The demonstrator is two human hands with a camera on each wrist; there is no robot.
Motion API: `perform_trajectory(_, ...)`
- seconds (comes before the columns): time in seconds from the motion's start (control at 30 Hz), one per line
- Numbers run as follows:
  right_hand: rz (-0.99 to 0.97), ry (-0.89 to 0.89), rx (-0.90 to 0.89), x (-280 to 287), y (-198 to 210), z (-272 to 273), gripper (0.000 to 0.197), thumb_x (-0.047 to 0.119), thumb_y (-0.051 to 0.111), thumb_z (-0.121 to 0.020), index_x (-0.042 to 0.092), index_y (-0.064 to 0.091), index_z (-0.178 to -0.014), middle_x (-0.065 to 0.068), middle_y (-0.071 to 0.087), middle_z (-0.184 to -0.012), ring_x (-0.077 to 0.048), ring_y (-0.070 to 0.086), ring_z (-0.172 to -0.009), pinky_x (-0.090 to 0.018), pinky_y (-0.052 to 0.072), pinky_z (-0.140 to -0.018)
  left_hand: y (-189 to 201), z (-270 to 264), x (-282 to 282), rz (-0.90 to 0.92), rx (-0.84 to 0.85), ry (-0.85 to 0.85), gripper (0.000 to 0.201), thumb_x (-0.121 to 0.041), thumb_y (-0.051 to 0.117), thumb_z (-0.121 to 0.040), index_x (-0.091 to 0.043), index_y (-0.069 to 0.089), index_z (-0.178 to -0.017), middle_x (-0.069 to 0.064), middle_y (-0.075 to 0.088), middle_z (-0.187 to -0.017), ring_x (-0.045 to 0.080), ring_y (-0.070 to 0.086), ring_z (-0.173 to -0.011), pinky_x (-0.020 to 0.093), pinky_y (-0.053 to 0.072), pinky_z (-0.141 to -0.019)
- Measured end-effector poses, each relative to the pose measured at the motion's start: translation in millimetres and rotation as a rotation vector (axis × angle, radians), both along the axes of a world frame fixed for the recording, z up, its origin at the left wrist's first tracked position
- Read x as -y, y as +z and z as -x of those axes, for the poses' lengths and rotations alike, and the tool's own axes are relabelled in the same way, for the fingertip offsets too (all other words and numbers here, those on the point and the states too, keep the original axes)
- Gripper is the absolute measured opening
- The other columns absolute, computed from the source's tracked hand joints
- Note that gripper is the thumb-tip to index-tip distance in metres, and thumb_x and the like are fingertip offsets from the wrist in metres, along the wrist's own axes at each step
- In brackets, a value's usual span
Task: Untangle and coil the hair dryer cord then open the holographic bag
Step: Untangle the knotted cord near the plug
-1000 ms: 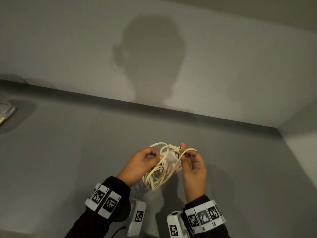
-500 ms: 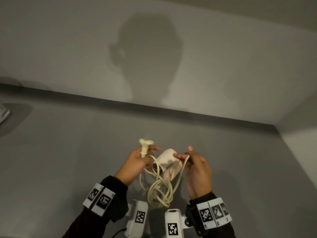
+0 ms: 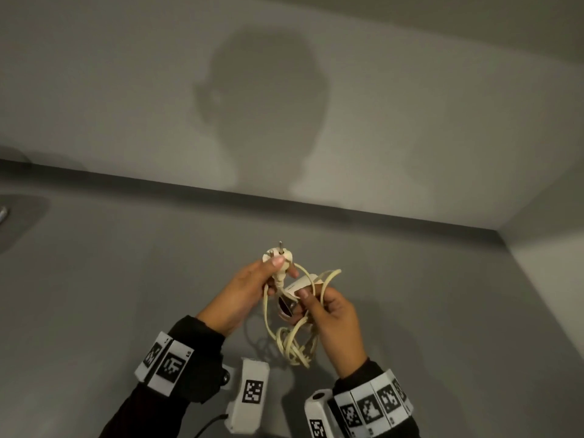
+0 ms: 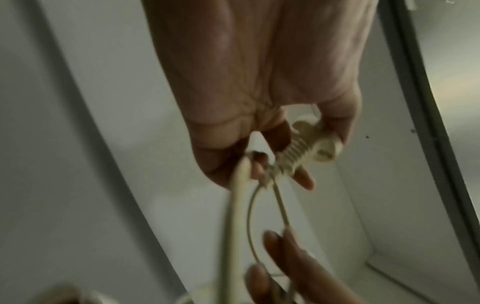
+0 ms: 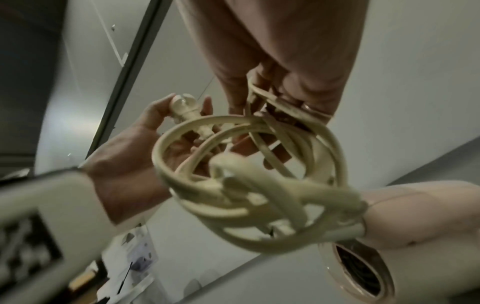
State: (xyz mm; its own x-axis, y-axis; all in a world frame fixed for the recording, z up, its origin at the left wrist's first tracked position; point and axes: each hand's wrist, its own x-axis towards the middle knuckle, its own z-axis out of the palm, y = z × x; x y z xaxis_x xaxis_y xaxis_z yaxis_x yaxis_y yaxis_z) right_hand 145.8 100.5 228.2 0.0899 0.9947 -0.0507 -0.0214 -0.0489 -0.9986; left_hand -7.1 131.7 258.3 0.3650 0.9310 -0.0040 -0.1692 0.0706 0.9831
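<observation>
A small pale hair dryer point(image 3: 292, 294) hangs above the grey table, between my hands. My left hand point(image 3: 281, 270) pinches its cream plug point(image 3: 278, 257), pins pointing up; the left wrist view shows the same plug point(image 4: 314, 142) between thumb and fingers. My right hand point(image 3: 311, 295) holds the dryer body with the thumb on it, and a strand of cord runs through its fingers. The cream cord point(image 3: 292, 343) dangles below in tangled loops. In the right wrist view the cord point(image 5: 259, 174) is a knot of loops beside the dryer point(image 5: 415, 216). I cannot make out the holographic bag.
The grey table point(image 3: 126, 295) meets a pale wall point(image 3: 410, 105) at the back and a side wall point(image 3: 553, 279) at the right. A shiny edge of something point(image 3: 2, 213) shows at the far left. White camera housings point(image 3: 249, 393) sit under my wrists.
My left hand pulled the plug out of the bundle, then lifted it with its pins up. The hands came closer together and the cord loops now hang lower.
</observation>
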Motion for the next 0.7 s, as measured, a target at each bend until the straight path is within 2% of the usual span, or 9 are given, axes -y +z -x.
perform_trajectory(0.07,0.008,-0.031,-0.061,-1,2,-4,0.016,0.006,0.054,-0.088,-0.007,0.062,-0.086,-0.001,0.065,-0.058,-0.012,0.061,-0.052,-0.021,0.051,-0.051,-1,8,1,-0.083,-0.138,-0.074,0.020,-0.032,0.062,-0.079,-0.034,0.071,-0.096,-0.015,0.065,-0.097,-0.004,0.059,-0.086,0.009,0.044,-0.074)
perform_trajectory(0.17,0.032,0.010,-0.121,-2,3,-7,0.016,0.013,0.053,-0.087,0.002,0.065,-0.090,-0.007,0.069,-0.071,-0.014,0.064,-0.061,-0.023,0.053,-0.056,-7,14,4,-0.217,-0.339,-0.146,0.041,-0.012,0.071,-0.077,-0.040,0.067,-0.105,-0.007,0.049,-0.108,0.010,0.056,-0.098,0.017,0.047,-0.084)
perform_trajectory(0.23,0.057,0.057,-0.160,-2,5,-9,0.020,0.021,0.055,-0.084,0.008,0.068,-0.092,-0.010,0.070,-0.079,-0.018,0.065,-0.067,-0.026,0.054,-0.061,-9,11,5,-0.279,-0.378,0.014,0.047,-0.005,0.073,-0.074,-0.046,0.068,-0.097,-0.006,0.047,-0.106,0.018,0.054,-0.082,0.015,0.047,-0.075)
perform_trajectory(0.3,0.094,0.096,-0.243,-1,7,-14,0.025,0.027,0.054,-0.083,0.010,0.069,-0.091,-0.010,0.071,-0.080,-0.022,0.065,-0.070,-0.032,0.054,-0.068,-10,6,5,-0.339,-0.392,0.218,0.049,0.000,0.071,-0.074,-0.046,0.067,-0.089,-0.009,0.046,-0.102,0.009,0.050,-0.066,0.010,0.043,-0.065)
perform_trajectory(0.37,0.110,0.103,-0.341,-1,6,-19,0.029,0.033,0.060,-0.083,0.007,0.070,-0.093,-0.007,0.068,-0.076,-0.023,0.064,-0.070,-0.039,0.050,-0.073,-12,4,4,-0.376,-0.445,0.415,0.053,0.007,0.062,-0.076,-0.045,0.058,-0.085,-0.013,0.048,-0.098,0.001,0.053,-0.071,0.012,0.042,-0.066)
perform_trajectory(0.47,0.106,0.105,-0.431,-2,3,-25,0.054,0.041,0.074,-0.065,0.003,0.067,-0.103,-0.004,0.064,-0.079,-0.021,0.062,-0.077,-0.038,0.048,-0.075,-15,11,-1,-0.300,-0.515,0.552,0.043,0.001,0.061,-0.079,-0.040,0.052,-0.088,-0.011,0.053,-0.085,0.002,0.050,-0.057,0.019,0.040,-0.057)
perform_trajectory(0.57,0.113,0.142,-0.513,-2,4,-33,0.049,0.024,0.065,-0.064,0.006,0.064,-0.110,-0.005,0.063,-0.083,-0.019,0.058,-0.082,-0.034,0.045,-0.078,-22,22,-7,-0.199,-0.463,0.612,0.031,-0.002,0.058,-0.083,-0.033,0.056,-0.081,-0.006,0.056,-0.076,0.009,0.051,-0.054,0.023,0.043,-0.052)
perform_trajectory(0.63,0.105,0.146,-0.515,-3,5,-38,0.054,0.018,0.063,-0.058,0.010,0.062,-0.112,-0.004,0.065,-0.086,-0.018,0.060,-0.082,-0.030,0.047,-0.076,-23,28,-12,-0.027,-0.396,0.620,0.027,-0.001,0.052,-0.086,-0.025,0.056,-0.075,0.001,0.053,-0.071,0.009,0.047,-0.043,0.021,0.043,-0.040)
perform_trajectory(0.7,0.089,0.097,-0.484,-5,5,-42,0.069,0.031,0.081,-0.049,0.011,0.062,-0.113,-0.001,0.070,-0.089,-0.015,0.064,-0.083,-0.026,0.051,-0.072,-23,33,-12,0.192,-0.260,0.545,0.023,0.001,0.046,-0.088,-0.014,0.053,-0.072,0.005,0.043,-0.062,0.005,0.041,-0.031,0.018,0.041,-0.033)
